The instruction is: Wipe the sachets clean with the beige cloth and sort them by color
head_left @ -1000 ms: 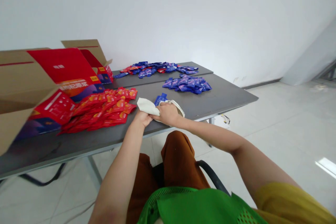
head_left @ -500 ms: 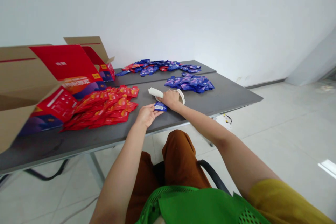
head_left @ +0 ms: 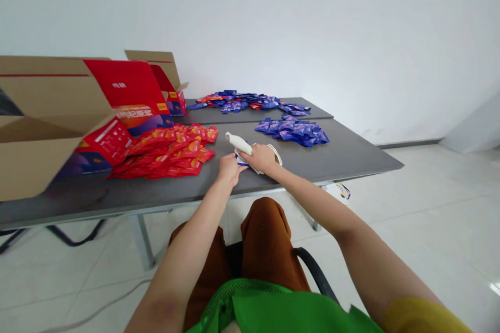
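Observation:
My left hand (head_left: 229, 167) is closed on the edge of a blue sachet (head_left: 242, 160), which lies at the table's front part and is mostly covered by my hands. Over it, my right hand (head_left: 261, 157) wraps around a white tool (head_left: 239, 143). The tool has a rounded, elongated end pointing up and left, and a pale curved loop shows behind my wrist. Its exact kind cannot be made out. Both hands are close together, between a pile of red sachets (head_left: 172, 151) on the left and a pile of blue sachets (head_left: 295, 130) behind to the right.
A large open cardboard box (head_left: 47, 93) stands on the left, its flap jutting over the front edge. Behind it is another open box (head_left: 177, 101). Mixed blue and red sachets (head_left: 246, 101) lie along the back of the dark table (head_left: 336, 156), near the wall.
My right hand has brought the white tool over the blue sachet, hiding its barcode label. The view has shifted slightly, so the table's things appear further right.

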A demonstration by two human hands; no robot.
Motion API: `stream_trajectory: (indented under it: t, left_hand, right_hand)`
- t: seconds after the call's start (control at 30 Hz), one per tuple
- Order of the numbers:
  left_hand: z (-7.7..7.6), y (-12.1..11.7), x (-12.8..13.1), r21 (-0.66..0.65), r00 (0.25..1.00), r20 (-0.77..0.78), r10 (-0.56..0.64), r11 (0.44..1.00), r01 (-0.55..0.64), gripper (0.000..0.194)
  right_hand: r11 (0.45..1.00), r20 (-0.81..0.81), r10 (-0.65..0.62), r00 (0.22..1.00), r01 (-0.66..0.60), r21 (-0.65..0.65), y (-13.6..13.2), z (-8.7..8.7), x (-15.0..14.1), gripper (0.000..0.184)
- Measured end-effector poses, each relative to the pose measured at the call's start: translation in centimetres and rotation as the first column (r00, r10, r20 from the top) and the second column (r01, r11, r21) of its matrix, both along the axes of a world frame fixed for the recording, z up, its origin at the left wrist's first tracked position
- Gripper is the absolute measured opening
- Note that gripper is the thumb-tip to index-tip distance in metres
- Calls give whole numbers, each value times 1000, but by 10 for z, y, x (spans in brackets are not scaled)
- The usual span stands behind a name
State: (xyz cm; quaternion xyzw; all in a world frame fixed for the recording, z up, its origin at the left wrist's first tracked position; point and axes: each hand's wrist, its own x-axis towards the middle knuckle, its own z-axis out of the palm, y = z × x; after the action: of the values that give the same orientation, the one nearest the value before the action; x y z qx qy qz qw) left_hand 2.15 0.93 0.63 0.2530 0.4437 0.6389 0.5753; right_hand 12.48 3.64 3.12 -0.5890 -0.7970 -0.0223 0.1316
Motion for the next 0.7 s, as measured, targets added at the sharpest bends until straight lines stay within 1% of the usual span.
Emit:
stream_trajectory:
  t: [0.1, 0.17, 0.2, 0.27, 0.33, 0.4, 0.5, 0.6, 0.7]
  left_hand:
    - [-8, 1, 7, 21, 991, -91, 103, 995, -102, 22]
    - [-16, 1, 8, 75, 973, -176, 152, 987, -141, 22]
    - [-20, 2, 7, 109, 958, -225, 175, 982, -153, 21]
    - [-26, 3, 5, 169, 925, -319, 207, 973, -160, 19]
    - [-27, 5, 4, 194, 917, -342, 207, 970, -146, 22]
    - [-25, 7, 4, 171, 947, -283, 155, 979, -109, 22]
    - [-17, 7, 3, 64, 981, -192, 7, 998, 5, 22]
    - [-9, 3, -1, -7, 967, -216, -138, 990, 139, 21]
    - [-5, -1, -6, -16, 929, -291, -230, 972, 235, 21]
  right_hand:
    - [996, 12, -86, 996, 86, -34, 17, 5, -5, 69]
    - [992, 6, -121, 993, 121, -46, 15, 5, -7, 69]
    - [993, -1, -114, 994, 114, -44, 10, 3, -8, 69]
    - [999, -16, -49, 999, 49, -13, -4, 0, -6, 68]
    - [1000, -20, 26, 999, -26, 10, -13, -2, -2, 67]
    - [999, -17, 46, 999, -46, 3, -11, -1, 3, 66]
    - [999, 1, -24, 1000, 24, -28, 10, 3, 9, 64]
    - [992, 21, -125, 992, 126, -16, 36, 7, 11, 60]
    - [990, 2, -143, 990, 143, -2, 47, 5, 14, 59]
